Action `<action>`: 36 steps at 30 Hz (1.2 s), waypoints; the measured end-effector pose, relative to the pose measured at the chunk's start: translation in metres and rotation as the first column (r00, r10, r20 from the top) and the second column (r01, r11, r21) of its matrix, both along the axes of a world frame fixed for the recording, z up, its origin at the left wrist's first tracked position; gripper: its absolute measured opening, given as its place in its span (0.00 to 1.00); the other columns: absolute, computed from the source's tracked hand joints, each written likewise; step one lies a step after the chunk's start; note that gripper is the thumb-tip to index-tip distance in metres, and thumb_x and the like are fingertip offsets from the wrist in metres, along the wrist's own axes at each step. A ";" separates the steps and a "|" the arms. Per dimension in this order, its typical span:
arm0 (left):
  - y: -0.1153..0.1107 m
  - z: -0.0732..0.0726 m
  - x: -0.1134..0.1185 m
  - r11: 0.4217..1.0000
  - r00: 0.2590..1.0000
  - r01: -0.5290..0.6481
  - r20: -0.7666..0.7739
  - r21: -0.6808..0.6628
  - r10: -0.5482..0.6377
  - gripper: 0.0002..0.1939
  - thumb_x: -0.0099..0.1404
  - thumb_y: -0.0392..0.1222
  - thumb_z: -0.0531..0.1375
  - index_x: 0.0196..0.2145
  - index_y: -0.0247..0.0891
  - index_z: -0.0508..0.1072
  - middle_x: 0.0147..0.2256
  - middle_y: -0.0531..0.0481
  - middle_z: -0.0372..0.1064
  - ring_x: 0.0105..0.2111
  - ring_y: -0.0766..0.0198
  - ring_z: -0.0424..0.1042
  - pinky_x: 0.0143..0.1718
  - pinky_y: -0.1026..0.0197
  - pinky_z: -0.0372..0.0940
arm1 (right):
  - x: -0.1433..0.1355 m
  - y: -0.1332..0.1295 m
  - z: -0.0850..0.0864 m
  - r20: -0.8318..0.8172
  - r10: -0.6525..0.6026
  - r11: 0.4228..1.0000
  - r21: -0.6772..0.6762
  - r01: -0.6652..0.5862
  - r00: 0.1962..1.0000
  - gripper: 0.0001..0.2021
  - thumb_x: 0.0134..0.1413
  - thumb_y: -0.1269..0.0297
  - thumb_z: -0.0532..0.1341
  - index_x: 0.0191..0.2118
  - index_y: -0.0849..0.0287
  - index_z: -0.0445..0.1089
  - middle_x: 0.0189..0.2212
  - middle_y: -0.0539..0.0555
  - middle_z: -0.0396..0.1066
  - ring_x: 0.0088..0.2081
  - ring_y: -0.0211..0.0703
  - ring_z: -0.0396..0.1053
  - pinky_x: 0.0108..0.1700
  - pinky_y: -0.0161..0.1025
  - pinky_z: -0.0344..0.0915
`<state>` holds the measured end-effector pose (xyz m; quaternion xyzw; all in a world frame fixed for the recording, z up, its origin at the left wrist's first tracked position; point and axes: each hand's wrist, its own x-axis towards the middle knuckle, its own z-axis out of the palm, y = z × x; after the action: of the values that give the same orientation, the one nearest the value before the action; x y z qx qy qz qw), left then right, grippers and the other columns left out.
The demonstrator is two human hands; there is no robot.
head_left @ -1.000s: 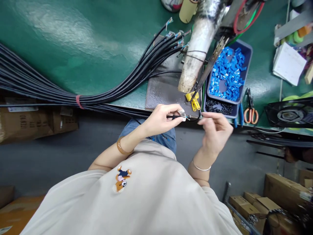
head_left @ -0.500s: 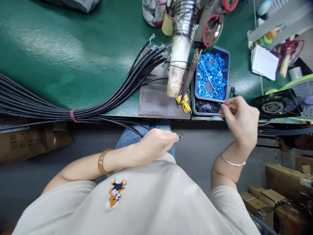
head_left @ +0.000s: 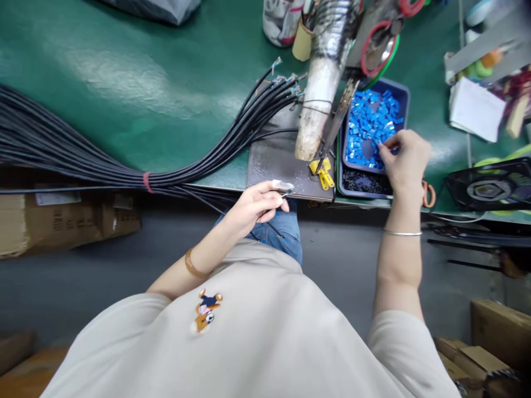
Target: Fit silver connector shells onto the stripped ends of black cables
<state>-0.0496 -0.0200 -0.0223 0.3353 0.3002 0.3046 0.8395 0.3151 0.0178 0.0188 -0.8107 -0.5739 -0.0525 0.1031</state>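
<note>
My left hand (head_left: 262, 203) is in front of the bench edge, closed on the end of a black cable, with thin coloured wires (head_left: 287, 193) showing at its fingertips. My right hand (head_left: 405, 157) reaches over the tray of small blue plastic pieces (head_left: 371, 124). Its thumb and fingers are pinched together down at the pieces; what lies between them is hidden. Beneath that tray sits another tray with small black parts (head_left: 365, 182). A thick bundle of black cables (head_left: 194, 174), tied with a red band (head_left: 147, 182), lies to the left, its stripped ends on the bench.
A white-tipped duct nozzle (head_left: 311, 130) hangs over a brown board (head_left: 271, 160), beside yellow clips (head_left: 323, 172). Red-handled scissors (head_left: 377, 50) stand behind. A black fan (head_left: 485, 188), orange-handled tool (head_left: 429, 194) and paper pad (head_left: 477, 108) are on the right.
My left hand has risen forward to the bench edge and turned. My right hand has moved from the tray's front corner in among the blue pieces; the thin white strand there is no longer visible.
</note>
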 end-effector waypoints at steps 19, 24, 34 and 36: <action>0.031 0.018 0.021 0.897 0.902 0.432 -0.019 0.088 -0.432 0.09 0.58 0.44 0.63 0.31 0.34 0.74 0.22 0.48 0.71 0.14 0.76 0.52 0.15 0.65 0.40 | -0.095 -0.075 0.012 -0.518 0.346 0.806 0.590 0.035 0.783 0.06 0.50 0.65 0.65 0.30 0.63 0.71 0.30 0.49 0.74 0.27 0.30 0.71 0.28 0.35 0.64; 0.034 0.021 0.030 0.904 0.911 0.410 -0.097 0.121 -0.401 0.11 0.57 0.44 0.67 0.28 0.33 0.74 0.20 0.52 0.67 0.14 0.78 0.50 0.16 0.67 0.37 | -0.147 -0.095 0.007 -0.576 0.371 0.803 0.592 0.060 0.728 0.04 0.50 0.70 0.67 0.29 0.61 0.71 0.31 0.53 0.73 0.33 0.37 0.73 0.33 0.37 0.72; 0.027 0.022 0.037 0.953 0.964 0.243 -0.157 0.182 -0.215 0.12 0.53 0.43 0.67 0.25 0.36 0.68 0.18 0.58 0.58 0.16 0.77 0.47 0.18 0.65 0.38 | -0.185 -0.112 -0.002 -0.577 0.351 0.834 0.551 0.034 0.737 0.01 0.54 0.66 0.65 0.32 0.53 0.73 0.34 0.50 0.74 0.36 0.39 0.74 0.35 0.40 0.75; 0.024 0.023 0.039 0.959 0.976 0.197 -0.136 0.203 -0.171 0.12 0.53 0.42 0.67 0.25 0.36 0.67 0.17 0.59 0.55 0.17 0.76 0.47 0.19 0.65 0.40 | -0.188 -0.114 -0.003 -0.556 0.371 0.825 0.565 0.011 0.744 0.03 0.55 0.67 0.64 0.33 0.51 0.71 0.35 0.49 0.74 0.37 0.40 0.75 0.37 0.42 0.76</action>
<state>-0.0111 0.0041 0.0002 0.4679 0.2818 0.2355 0.8039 0.1266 -0.0962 0.0154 -0.6541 -0.5435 0.0827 0.5195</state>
